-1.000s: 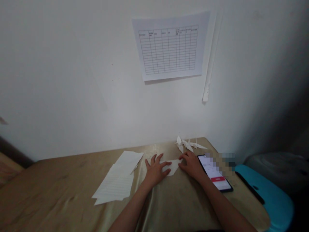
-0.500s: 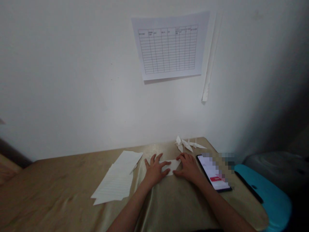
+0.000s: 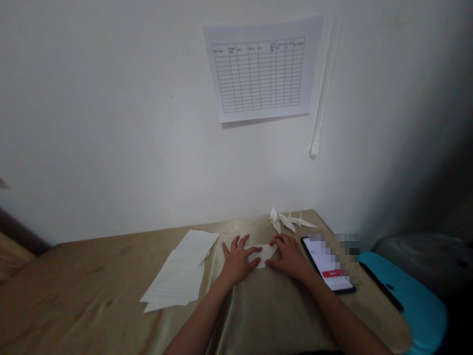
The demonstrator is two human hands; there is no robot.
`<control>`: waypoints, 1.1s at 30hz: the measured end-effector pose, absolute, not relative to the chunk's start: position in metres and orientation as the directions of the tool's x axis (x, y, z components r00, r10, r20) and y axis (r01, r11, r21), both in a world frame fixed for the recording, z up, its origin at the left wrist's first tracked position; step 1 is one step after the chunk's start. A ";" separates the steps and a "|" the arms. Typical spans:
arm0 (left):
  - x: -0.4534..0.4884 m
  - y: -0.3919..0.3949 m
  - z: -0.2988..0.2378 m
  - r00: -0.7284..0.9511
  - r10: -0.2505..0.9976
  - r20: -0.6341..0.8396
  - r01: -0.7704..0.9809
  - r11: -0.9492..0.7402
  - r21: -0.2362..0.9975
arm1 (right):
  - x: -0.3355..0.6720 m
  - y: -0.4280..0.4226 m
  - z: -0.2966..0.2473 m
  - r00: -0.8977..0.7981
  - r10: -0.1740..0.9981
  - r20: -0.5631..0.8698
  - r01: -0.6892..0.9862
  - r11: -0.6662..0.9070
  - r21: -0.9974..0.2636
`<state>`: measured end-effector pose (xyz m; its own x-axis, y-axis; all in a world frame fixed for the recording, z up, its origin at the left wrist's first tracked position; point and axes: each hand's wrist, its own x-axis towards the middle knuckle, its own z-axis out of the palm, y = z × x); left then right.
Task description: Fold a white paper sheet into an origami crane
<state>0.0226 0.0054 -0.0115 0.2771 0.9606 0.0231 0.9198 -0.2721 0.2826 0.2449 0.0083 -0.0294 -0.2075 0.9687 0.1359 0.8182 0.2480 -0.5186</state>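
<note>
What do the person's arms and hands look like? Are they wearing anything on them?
The left hand and right hand are both bare, with no gloves and no rings that I can see. The left forearm and right forearm get narrower toward the wrists. No sleeves, watch or bracelet show. The nails are too small to make out.

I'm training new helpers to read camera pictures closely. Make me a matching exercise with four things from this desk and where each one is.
Things
1. Small white paper
2. Folded paper figures
3. Phone
4. Lined sheets

Places
A. Left of the left hand
B. Right of the right hand, screen lit
C. Touched by the fingers of both hands
D. Near the table's far edge, close to the wall

Pairs: 1-C, 2-D, 3-B, 4-A
</note>
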 end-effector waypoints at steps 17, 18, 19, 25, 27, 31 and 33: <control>0.025 0.004 -0.012 0.298 0.954 0.033 0.915 -0.295 0.274 | 0.239 0.006 -0.024 -0.166 0.971 0.170 0.842 0.229 -0.488; 0.025 0.005 -0.012 0.296 0.954 0.037 0.915 -0.295 0.275 | 0.239 0.006 -0.023 -0.164 0.972 0.169 0.843 0.227 -0.487; 0.026 0.005 -0.013 0.295 0.955 0.040 0.915 -0.294 0.276 | 0.239 0.007 -0.023 -0.161 0.972 0.170 0.844 0.225 -0.487; 0.026 0.006 -0.016 0.285 0.957 0.051 0.913 -0.287 0.290 | 0.243 0.014 -0.024 -0.144 0.971 0.192 0.847 0.221 -0.484; 0.025 0.006 -0.016 0.285 0.957 0.045 0.913 -0.285 0.291 | 0.245 0.016 -0.025 -0.155 0.970 0.189 0.843 0.229 -0.486; 0.025 0.006 -0.016 0.287 0.957 0.033 0.914 -0.284 0.289 | 0.249 0.022 -0.029 -0.161 0.967 0.199 0.834 0.241 -0.496; 0.025 0.006 -0.015 0.288 0.957 0.028 0.914 -0.283 0.291 | 0.250 0.024 -0.030 -0.156 0.965 0.210 0.831 0.243 -0.500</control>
